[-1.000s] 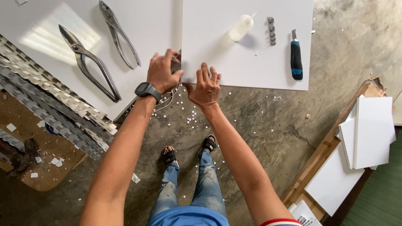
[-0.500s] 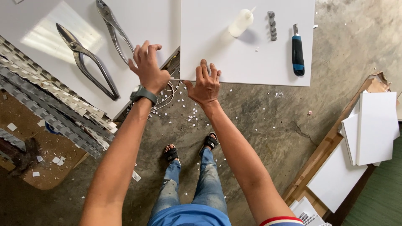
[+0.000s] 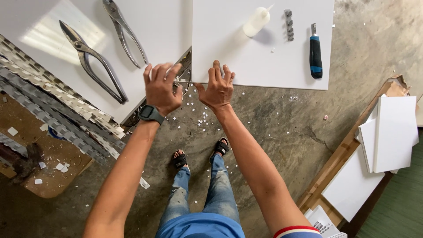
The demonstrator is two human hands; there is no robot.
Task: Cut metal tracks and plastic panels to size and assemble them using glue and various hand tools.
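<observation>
Head view: the right hand (image 3: 217, 88) lies flat, fingers spread, on the near left corner of a white board (image 3: 264, 61) on the floor, while the left hand (image 3: 161, 86), released, hovers open just beside that corner, grasping nothing.

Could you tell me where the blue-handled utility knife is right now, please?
In the head view, the blue-handled utility knife lies on the right white board, near its right edge, beside the small metal strip.

White square panel (image 3: 246, 57) flat on floor, near edge under right-hand fingers (image 3: 217, 74); second white panel (image 3: 53, 39) beside it.
</observation>
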